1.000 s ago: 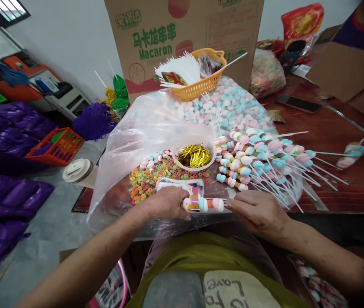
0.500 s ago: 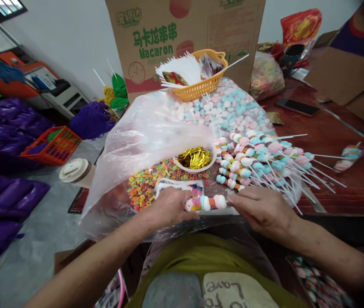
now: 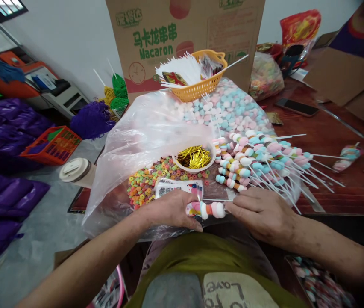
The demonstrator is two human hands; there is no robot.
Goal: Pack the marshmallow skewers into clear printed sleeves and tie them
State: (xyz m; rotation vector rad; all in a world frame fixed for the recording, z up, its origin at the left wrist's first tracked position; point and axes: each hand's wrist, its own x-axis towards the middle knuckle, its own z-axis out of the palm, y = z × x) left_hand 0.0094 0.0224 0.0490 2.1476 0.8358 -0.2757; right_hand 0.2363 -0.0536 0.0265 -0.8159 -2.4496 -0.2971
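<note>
A marshmallow skewer (image 3: 214, 210) in pink, white and blue lies level between my hands, close to the table's front edge. My left hand (image 3: 171, 209) is closed around its left end, where a small printed plastic bag (image 3: 193, 208) covers part of it. At the other end, my right hand (image 3: 262, 214) pinches the skewer's stick, which the fingers mostly hide. A thin white stick (image 3: 215, 199) shows just behind the marshmallows. Beyond my left hand lies a stack of printed bags (image 3: 179, 188). Several finished-looking skewers (image 3: 259, 158) are piled past my right hand.
Loose cereal rings (image 3: 146, 184) surround a white bowl of gold twist ties (image 3: 196, 158). Behind are a clear sack of marshmallows (image 3: 230, 102) and a yellow basket (image 3: 198, 87) of white sticks. A lidded cup (image 3: 74, 170) stands left; a phone (image 3: 297, 107) lies right.
The marshmallow skewer has shifted slightly toward me, its left end still in the bag. My left thumb has moved down and apart from the fingers. A white stick now shows behind the skewer.
</note>
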